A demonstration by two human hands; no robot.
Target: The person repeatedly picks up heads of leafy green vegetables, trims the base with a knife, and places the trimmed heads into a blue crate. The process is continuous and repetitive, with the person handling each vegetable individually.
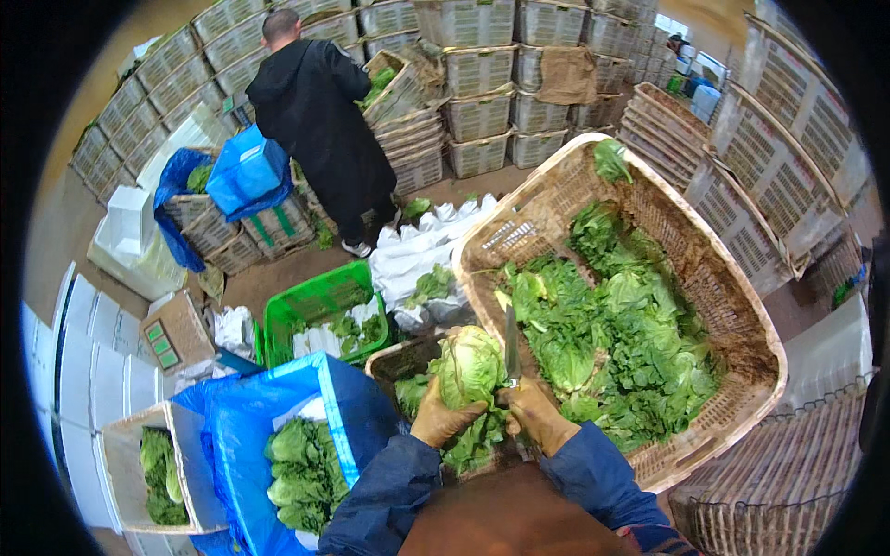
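A pale green head of leafy lettuce or cabbage (471,365) is held in my left hand (445,415), which wears a tan glove. In my right hand (532,411), gloved alike, is a knife (512,347), its blade pointing away from me beside the head. Loose green leaves (476,441) show under both hands, over a smaller crate (389,358) partly hidden by them. Just right of my hands, a large dirty plastic crate (747,292) holds many heads and loose leaves (612,333).
To the left, a blue-lined box (243,431) holds green heads, beside a white foam box (115,445). A green crate (278,320) and white sacks (410,257) lie ahead. A person in a dark coat (320,118) stands beyond. Stacked crates (480,104) line the back.
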